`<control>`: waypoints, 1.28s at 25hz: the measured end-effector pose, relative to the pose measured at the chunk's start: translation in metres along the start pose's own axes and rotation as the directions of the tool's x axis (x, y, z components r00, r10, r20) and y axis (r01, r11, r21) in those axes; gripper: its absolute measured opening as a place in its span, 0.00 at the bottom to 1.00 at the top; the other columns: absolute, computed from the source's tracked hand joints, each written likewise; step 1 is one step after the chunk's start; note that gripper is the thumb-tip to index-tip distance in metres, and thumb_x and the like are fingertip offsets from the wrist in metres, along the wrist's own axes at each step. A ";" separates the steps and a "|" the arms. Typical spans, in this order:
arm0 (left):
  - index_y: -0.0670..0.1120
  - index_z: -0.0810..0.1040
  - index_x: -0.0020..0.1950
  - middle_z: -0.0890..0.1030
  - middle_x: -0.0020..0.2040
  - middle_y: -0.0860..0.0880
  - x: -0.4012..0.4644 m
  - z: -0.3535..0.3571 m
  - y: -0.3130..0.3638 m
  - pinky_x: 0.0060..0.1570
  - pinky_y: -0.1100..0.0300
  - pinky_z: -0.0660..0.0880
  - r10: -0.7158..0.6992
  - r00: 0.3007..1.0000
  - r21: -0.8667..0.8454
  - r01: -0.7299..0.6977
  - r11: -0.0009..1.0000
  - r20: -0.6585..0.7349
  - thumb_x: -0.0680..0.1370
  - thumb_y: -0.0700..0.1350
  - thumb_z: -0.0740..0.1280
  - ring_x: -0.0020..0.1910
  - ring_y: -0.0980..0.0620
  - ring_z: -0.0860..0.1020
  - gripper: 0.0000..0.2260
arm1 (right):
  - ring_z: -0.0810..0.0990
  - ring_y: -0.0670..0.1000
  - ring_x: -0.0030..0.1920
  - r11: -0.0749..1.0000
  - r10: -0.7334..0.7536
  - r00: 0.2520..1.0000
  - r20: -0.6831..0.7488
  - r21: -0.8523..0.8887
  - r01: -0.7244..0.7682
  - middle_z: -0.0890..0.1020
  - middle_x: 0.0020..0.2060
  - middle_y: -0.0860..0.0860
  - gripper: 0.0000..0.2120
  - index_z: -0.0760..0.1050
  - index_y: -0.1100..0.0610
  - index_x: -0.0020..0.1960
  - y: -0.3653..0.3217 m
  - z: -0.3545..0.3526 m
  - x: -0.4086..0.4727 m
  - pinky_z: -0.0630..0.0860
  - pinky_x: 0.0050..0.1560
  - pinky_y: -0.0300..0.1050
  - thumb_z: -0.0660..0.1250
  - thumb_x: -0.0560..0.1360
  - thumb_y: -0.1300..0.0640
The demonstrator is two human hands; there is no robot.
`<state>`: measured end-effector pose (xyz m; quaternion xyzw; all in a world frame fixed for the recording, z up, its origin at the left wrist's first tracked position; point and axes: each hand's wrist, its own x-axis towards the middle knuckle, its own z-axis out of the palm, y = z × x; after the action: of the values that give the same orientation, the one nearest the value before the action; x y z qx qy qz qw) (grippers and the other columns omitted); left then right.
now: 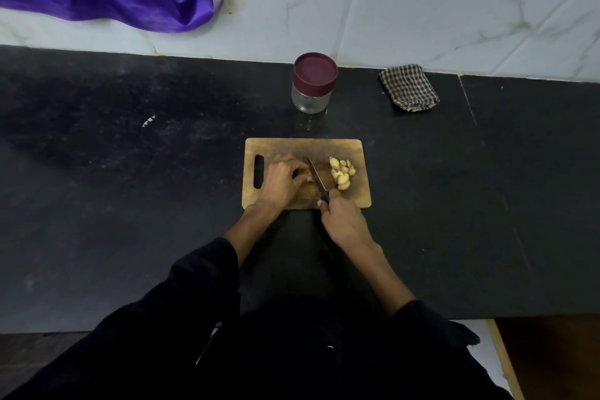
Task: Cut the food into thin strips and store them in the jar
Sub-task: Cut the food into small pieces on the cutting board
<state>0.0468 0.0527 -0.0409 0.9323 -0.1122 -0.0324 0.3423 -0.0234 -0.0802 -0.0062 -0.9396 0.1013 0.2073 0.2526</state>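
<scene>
The left hand (285,177) holds the food (303,176) while the right hand (341,221) grips the knife (316,177), so slicing likely comes next.

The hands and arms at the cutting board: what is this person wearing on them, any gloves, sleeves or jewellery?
Both the left hand and the right hand are bare, with no gloves. No rings, watch or bracelet can be made out. The dark sleeves, black or close to it, are pushed up, leaving the forearms uncovered. The fabric looks plain, with no visible markings.
</scene>
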 end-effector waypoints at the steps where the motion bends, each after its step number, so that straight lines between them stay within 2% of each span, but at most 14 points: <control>1: 0.43 0.83 0.53 0.81 0.53 0.46 0.001 0.000 0.000 0.56 0.62 0.67 -0.005 1.000 -0.003 0.005 1.000 -0.006 0.72 0.41 0.72 0.56 0.49 0.75 0.10 | 0.79 0.54 0.49 1.000 0.004 1.000 -0.002 -0.013 -0.004 0.79 0.48 0.54 0.10 0.70 0.57 0.58 0.000 0.001 0.001 0.77 0.48 0.54 0.58 0.83 0.52; 6: 0.44 0.83 0.51 0.81 0.51 0.46 0.003 0.001 0.001 0.55 0.64 0.64 -0.037 0.999 -0.006 0.037 0.999 -0.016 0.72 0.41 0.73 0.54 0.49 0.75 0.09 | 0.79 0.53 0.48 0.999 0.008 1.000 -0.025 -0.045 -0.010 0.78 0.47 0.53 0.10 0.70 0.57 0.60 -0.004 0.003 0.003 0.78 0.47 0.54 0.57 0.83 0.53; 9: 0.43 0.83 0.51 0.81 0.52 0.46 0.004 0.001 0.001 0.57 0.63 0.65 -0.032 0.999 -0.012 0.032 0.999 -0.003 0.72 0.41 0.72 0.55 0.49 0.75 0.08 | 0.77 0.52 0.46 0.998 0.011 0.999 -0.043 -0.067 -0.014 0.78 0.47 0.53 0.09 0.69 0.57 0.60 -0.008 0.005 0.004 0.74 0.44 0.51 0.56 0.84 0.54; 13: 0.42 0.84 0.49 0.81 0.49 0.44 0.003 0.002 0.004 0.54 0.65 0.62 -0.035 0.999 -0.010 0.035 0.999 -0.030 0.72 0.40 0.72 0.54 0.48 0.75 0.06 | 0.81 0.58 0.52 0.995 0.030 0.997 -0.075 -0.092 -0.037 0.82 0.51 0.57 0.08 0.68 0.58 0.60 -0.015 0.008 0.010 0.73 0.44 0.52 0.56 0.83 0.55; 17: 0.41 0.84 0.48 0.80 0.50 0.43 0.002 0.004 0.005 0.51 0.68 0.60 -0.058 0.997 -0.016 0.057 0.998 -0.043 0.73 0.39 0.71 0.54 0.47 0.74 0.06 | 0.80 0.59 0.55 0.989 0.053 0.997 -0.056 -0.138 -0.060 0.81 0.54 0.58 0.10 0.69 0.59 0.62 -0.021 0.002 0.016 0.74 0.47 0.51 0.58 0.82 0.58; 21: 0.43 0.84 0.48 0.80 0.50 0.45 0.000 0.003 0.004 0.54 0.66 0.62 -0.023 0.999 -0.009 0.023 1.000 -0.025 0.74 0.38 0.70 0.54 0.49 0.74 0.05 | 0.80 0.58 0.57 0.988 0.060 0.998 -0.016 -0.143 -0.062 0.80 0.57 0.58 0.12 0.70 0.59 0.64 -0.028 -0.007 0.025 0.72 0.47 0.49 0.58 0.82 0.57; 26: 0.44 0.84 0.47 0.81 0.49 0.46 -0.002 0.005 0.002 0.59 0.62 0.65 0.009 0.999 -0.016 -0.010 1.000 -0.044 0.74 0.38 0.70 0.53 0.50 0.76 0.05 | 0.79 0.57 0.56 0.991 0.064 0.998 -0.003 -0.118 -0.064 0.79 0.57 0.57 0.13 0.69 0.58 0.65 -0.031 -0.007 0.029 0.75 0.52 0.51 0.58 0.82 0.58; 32: 0.42 0.84 0.48 0.81 0.49 0.45 -0.004 0.010 0.004 0.55 0.62 0.69 -0.025 0.997 -0.040 0.023 0.999 -0.074 0.73 0.37 0.70 0.53 0.49 0.76 0.06 | 0.80 0.59 0.56 0.990 0.055 0.998 -0.010 -0.126 -0.056 0.80 0.55 0.59 0.12 0.67 0.59 0.64 -0.025 0.000 0.018 0.74 0.50 0.52 0.56 0.81 0.61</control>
<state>0.0404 0.0447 -0.0462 0.9273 -0.0874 -0.0039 0.3641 0.0004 -0.0602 -0.0036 -0.9512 0.1151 0.2172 0.1865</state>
